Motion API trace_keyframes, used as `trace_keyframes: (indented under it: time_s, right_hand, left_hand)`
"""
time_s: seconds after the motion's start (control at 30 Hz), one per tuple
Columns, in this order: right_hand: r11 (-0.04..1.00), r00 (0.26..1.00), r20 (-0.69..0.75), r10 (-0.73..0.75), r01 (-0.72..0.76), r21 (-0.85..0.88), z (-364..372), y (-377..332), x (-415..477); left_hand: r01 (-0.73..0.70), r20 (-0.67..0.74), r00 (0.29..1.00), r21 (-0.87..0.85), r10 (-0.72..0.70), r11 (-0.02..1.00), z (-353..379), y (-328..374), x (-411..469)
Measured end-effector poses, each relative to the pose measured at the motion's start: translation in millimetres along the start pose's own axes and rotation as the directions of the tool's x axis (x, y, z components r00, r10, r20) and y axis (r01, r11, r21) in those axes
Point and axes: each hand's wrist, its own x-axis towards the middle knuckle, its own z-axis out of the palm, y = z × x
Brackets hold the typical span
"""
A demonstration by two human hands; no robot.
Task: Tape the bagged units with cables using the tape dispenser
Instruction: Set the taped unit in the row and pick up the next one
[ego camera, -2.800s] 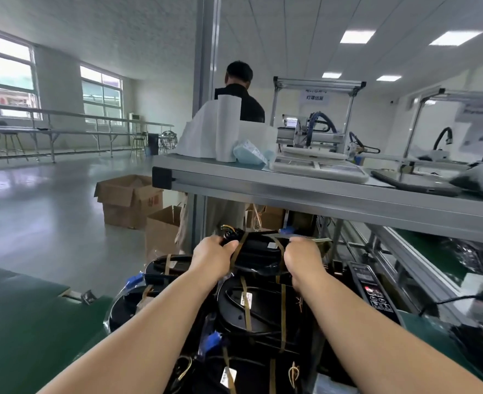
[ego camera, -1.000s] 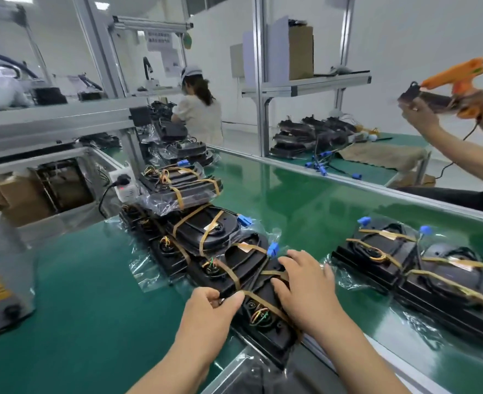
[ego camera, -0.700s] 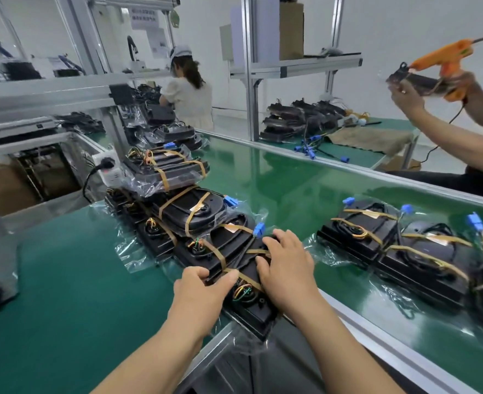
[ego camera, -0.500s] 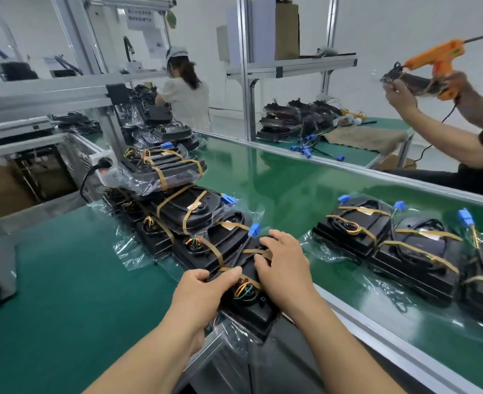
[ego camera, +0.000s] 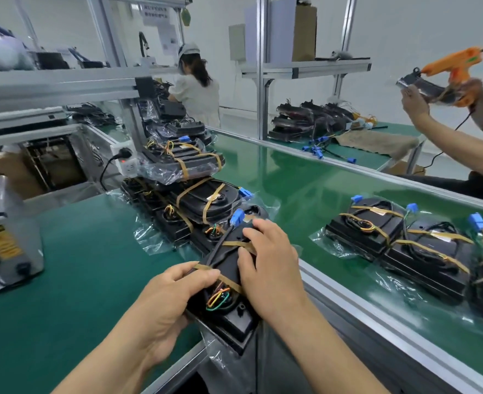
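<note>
A black bagged unit [ego camera: 229,308] with coloured wires and brown tape bands lies at the corner of the green bench. My left hand [ego camera: 163,297] grips its left edge, thumb on a tape band. My right hand [ego camera: 268,265] lies on top of it, fingers curled over the upper tape band and cable. A grey tape dispenser [ego camera: 4,234] stands at the far left of the bench, away from both hands. More taped units [ego camera: 203,203] are stacked just behind.
Several taped units [ego camera: 399,243] lie on the green conveyor belt [ego camera: 291,177] to the right. A person across the belt holds an orange glue gun [ego camera: 456,66]. Another person [ego camera: 194,86] works at the far end. A power strip [ego camera: 123,160] sits by the frame post.
The view swung from the shelf area round to the bench. In the last second both hands drew the front unit toward the bench corner; the left hand wrapped further round its edge.
</note>
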Motion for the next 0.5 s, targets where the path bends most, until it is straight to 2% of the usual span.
trace_keyframes:
  time_s: [0.17,0.27,0.33,0.4,0.5]
  right_hand:
    - [0.982,0.985,0.041,-0.166,0.162,0.098,11,-54,9]
    - [0.922,0.962,0.051,-0.27,0.242,0.303,22,-87,15]
    - [0.865,0.958,0.022,-0.285,0.247,0.436,35,-106,16]
    - [0.8,0.973,0.017,-0.229,0.178,0.573,52,-122,15]
    - [0.643,0.98,0.197,-0.039,-0.126,0.756,80,-145,11]
  left_hand:
    - [-0.16,-0.125,0.982,-0.181,0.139,0.97,-47,5,-13]
    - [-0.234,-0.208,0.962,-0.278,0.179,0.932,-83,4,-21]
    - [-0.268,-0.248,0.949,-0.321,0.192,0.908,-108,3,-28]
    - [-0.321,-0.301,0.928,-0.348,0.22,0.881,-132,2,-34]
    - [-0.415,-0.374,0.886,-0.37,0.275,0.832,-163,-2,-44]
